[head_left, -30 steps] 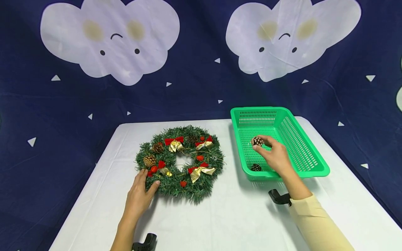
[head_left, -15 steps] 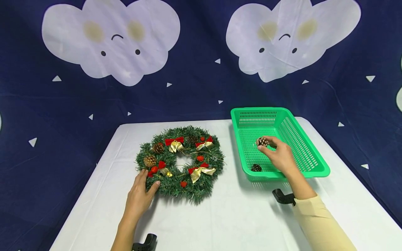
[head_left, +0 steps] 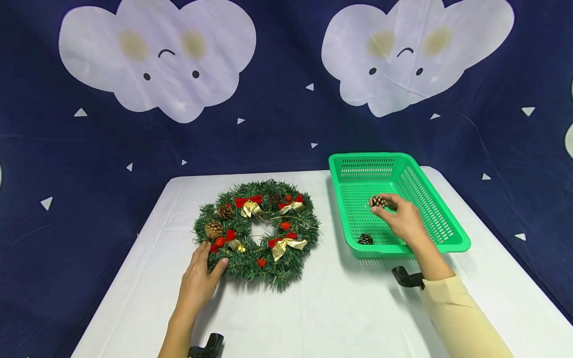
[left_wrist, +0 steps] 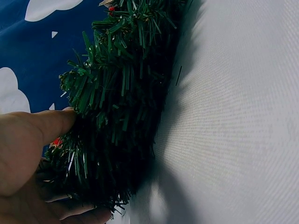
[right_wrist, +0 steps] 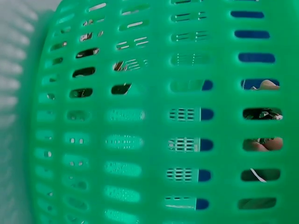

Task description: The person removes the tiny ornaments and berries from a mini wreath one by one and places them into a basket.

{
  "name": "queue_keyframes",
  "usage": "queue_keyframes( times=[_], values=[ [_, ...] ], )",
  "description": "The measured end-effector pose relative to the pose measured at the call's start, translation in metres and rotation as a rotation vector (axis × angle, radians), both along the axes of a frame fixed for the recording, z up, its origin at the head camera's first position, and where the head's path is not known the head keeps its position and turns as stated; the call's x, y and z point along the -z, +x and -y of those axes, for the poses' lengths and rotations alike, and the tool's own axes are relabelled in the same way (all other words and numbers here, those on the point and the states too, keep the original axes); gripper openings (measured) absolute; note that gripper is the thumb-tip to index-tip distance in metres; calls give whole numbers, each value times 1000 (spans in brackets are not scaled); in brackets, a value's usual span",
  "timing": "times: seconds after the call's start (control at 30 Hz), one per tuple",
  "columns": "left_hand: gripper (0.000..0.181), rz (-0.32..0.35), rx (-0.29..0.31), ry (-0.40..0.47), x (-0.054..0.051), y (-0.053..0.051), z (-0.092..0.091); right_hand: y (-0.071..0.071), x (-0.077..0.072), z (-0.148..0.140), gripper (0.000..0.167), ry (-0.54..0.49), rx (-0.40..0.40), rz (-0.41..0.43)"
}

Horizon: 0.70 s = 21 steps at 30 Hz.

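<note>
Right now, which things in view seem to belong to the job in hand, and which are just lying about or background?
Likely the job's:
wreath, its edge in the left hand
held pine cone, pinched by the right hand
green basket, with a second pine cone inside

Just surroundings:
white-covered table
cloud-patterned backdrop

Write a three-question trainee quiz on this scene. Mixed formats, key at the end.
1. Multiple choice: the right grip pinches A) a red bow, B) a pine cone, C) a red berry.
2. True or false: the left grip touches the wreath.
3. Count: in the head view, how many other cones are seen lying in the green basket?

Key: 1. B. 2. True. 3. One, the dark cone by the near wall.
</note>
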<state>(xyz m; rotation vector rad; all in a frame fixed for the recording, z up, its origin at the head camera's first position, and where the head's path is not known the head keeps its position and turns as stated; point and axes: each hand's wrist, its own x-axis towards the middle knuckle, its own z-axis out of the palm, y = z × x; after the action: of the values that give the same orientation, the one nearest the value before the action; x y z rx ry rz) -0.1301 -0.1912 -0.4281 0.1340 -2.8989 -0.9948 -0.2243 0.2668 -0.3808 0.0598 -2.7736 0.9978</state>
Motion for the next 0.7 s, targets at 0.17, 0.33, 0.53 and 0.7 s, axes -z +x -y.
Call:
queue_keyframes(
  times=[0.17,0.33,0.53,0.7],
  values=[
    [71,-14,2,-4,1,1,0,-2,1,-3,62,-1,-18,36],
    [73,-64,-3,-1,2,2,-1,-2,1,-7,63,-13,-40,79],
    [73,-91,-6,-1,2,3,-2,-4,1,-10,60,-15,-58,113],
    [71,-39,2,-9,1,2,-1,-6,2,-10,58,-17,-64,135]
  ],
)
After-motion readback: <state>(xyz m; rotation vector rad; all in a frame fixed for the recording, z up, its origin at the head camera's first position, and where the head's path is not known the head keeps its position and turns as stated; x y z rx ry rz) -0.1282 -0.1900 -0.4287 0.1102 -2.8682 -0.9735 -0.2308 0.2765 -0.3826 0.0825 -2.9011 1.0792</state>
